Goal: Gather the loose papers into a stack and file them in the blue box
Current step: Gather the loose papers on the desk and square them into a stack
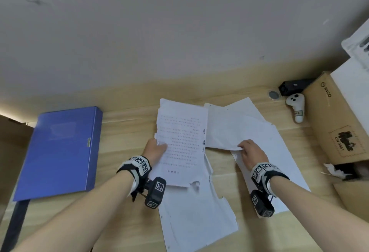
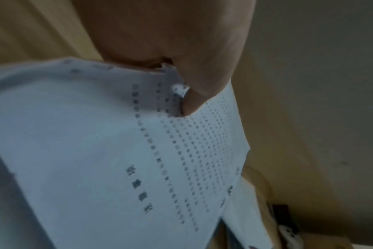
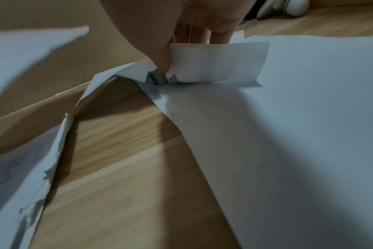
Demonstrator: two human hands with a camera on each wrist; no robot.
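Observation:
Several white papers lie spread over the wooden desk [image 1: 123, 221]. My left hand [image 1: 154, 150] pinches the left edge of a printed sheet [image 1: 181, 144], thumb on top; the left wrist view shows the thumb on that printed sheet [image 2: 117, 160]. My right hand [image 1: 250, 152] pinches the near corner of a blank sheet [image 1: 235, 130] and lifts it off a lower sheet [image 1: 279, 152]; the right wrist view shows that corner [image 3: 215, 62] curled between thumb and fingers. Another sheet [image 1: 195, 217] lies near me. The blue box [image 1: 61, 152] lies shut at the left, apart from both hands.
A cardboard carton [image 1: 337, 120] stands at the right, with a white controller [image 1: 296, 108], a black device [image 1: 293, 87] and a round grey cap [image 1: 274, 94] behind it. A wall rises behind the desk. A dark strap [image 1: 17, 225] hangs off the near left edge.

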